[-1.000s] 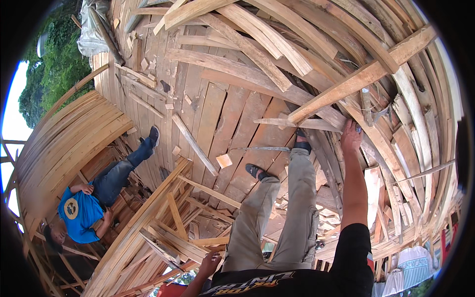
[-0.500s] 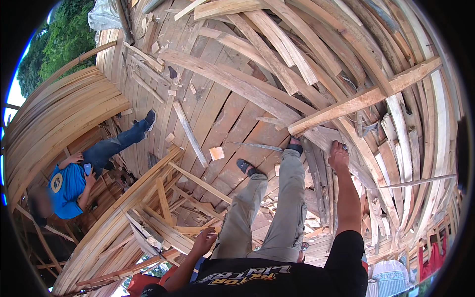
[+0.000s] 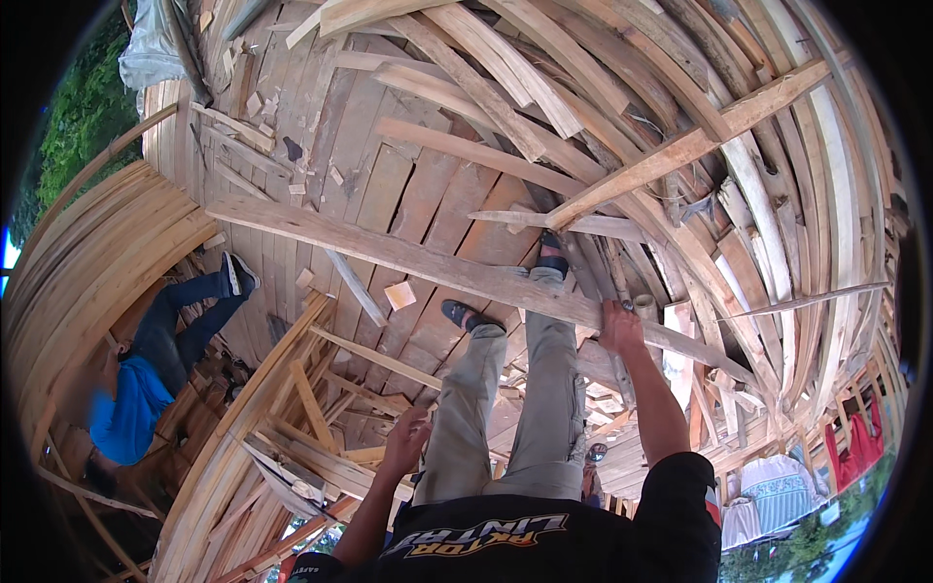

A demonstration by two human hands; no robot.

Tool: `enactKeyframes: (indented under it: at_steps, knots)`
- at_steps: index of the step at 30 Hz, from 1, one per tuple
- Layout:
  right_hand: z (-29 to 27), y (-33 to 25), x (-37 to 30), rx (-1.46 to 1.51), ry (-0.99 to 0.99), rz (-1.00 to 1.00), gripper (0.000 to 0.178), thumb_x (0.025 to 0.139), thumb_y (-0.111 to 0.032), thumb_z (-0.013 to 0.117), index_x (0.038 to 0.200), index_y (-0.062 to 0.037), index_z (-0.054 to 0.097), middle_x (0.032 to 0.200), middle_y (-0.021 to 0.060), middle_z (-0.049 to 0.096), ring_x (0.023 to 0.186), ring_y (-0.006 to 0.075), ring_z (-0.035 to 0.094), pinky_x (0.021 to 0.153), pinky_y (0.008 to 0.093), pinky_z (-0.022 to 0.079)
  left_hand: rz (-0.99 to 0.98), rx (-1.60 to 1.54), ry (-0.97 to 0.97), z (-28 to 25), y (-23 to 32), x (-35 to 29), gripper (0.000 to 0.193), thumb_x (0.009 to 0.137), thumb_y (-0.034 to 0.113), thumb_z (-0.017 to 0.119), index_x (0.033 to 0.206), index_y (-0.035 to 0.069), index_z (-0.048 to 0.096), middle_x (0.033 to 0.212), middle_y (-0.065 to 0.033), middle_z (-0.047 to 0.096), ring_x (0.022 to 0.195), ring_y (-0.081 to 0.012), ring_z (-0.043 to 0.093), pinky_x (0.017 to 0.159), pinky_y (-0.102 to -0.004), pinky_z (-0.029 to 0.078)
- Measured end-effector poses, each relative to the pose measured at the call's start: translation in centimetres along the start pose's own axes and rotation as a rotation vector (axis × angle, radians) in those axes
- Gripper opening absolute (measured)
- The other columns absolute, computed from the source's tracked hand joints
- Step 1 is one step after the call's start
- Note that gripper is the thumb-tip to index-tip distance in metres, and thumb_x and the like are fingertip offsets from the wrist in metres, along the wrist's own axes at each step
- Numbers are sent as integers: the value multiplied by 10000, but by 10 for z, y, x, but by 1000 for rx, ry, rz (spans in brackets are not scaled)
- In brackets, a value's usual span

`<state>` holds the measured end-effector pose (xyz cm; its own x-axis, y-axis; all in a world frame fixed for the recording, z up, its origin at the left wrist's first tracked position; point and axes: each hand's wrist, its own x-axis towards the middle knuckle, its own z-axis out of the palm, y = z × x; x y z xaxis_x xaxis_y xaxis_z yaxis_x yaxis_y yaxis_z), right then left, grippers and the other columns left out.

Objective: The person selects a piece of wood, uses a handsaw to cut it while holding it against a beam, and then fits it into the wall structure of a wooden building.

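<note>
In the right fingers [image 3: 612, 313] was the plank [image 3: 418, 255], stretching left and ahead of them above the floorboards [image 3: 452, 194], its other end reaching past them to the right. Ahead and right of them spread a lumber pile [image 3: 671, 58], a crossbeam [image 3: 690, 146] lying over it. Ahead of the left fingers [image 3: 416, 420], a wood block [image 3: 399, 295] lay on the floorboards. Left of those fingers stood a timber frame [image 3: 313, 403]; farther left was a co-worker [image 3: 131, 413], with a board stack [image 3: 117, 223] beyond.

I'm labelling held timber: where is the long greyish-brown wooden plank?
In the head view, the plank slants from upper left down rightward, crossing over the grey trousers, with the right hand gripping it nearer its right end.
</note>
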<state>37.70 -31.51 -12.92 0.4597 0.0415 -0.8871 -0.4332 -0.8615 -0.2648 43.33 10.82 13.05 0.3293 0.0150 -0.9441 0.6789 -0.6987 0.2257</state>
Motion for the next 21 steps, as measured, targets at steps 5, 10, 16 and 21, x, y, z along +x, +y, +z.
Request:
enactKeyframes:
  at_steps: [5, 10, 16, 21]
  knots:
    - [-1, -11, -70, 51, 18, -88, 536, 662, -114, 655, 1159, -38, 468, 1121, 177, 588, 1052, 353, 600, 918, 433, 474, 88, -303, 60, 6, 77, 29, 534, 935, 160, 552, 1399, 23, 327, 1283, -141, 493, 1175, -216, 501, 968, -340, 429]
    - [-6, -18, -111, 154, 7, -77, 463, 685, -128, 666, 1120, -49, 526, 1096, 160, 608, 1037, 327, 615, 884, 424, 487, 111, -498, 33, 18, 133, 24, 574, 966, 306, 511, 1422, 40, 287, 1331, -146, 458, 1237, -268, 456, 1029, -430, 374]
    - [2, -20, -133, 230, -102, -41, 321, 697, -223, 625, 960, -45, 677, 944, 192, 672, 967, 345, 642, 836, 444, 517, 50, -715, -92, 28, 113, 44, 653, 940, 444, 537, 1415, 79, 277, 1387, -133, 389, 1290, -299, 385, 1073, -508, 323]
    - [-2, -26, -140, 291, -186, 7, 376, 730, -277, 638, 1029, -56, 695, 1050, 167, 673, 1027, 306, 639, 852, 412, 518, 13, -778, -135, 26, 102, 53, 657, 919, 429, 589, 1392, 66, 313, 1389, -112, 386, 1312, -313, 354, 1067, -498, 328]
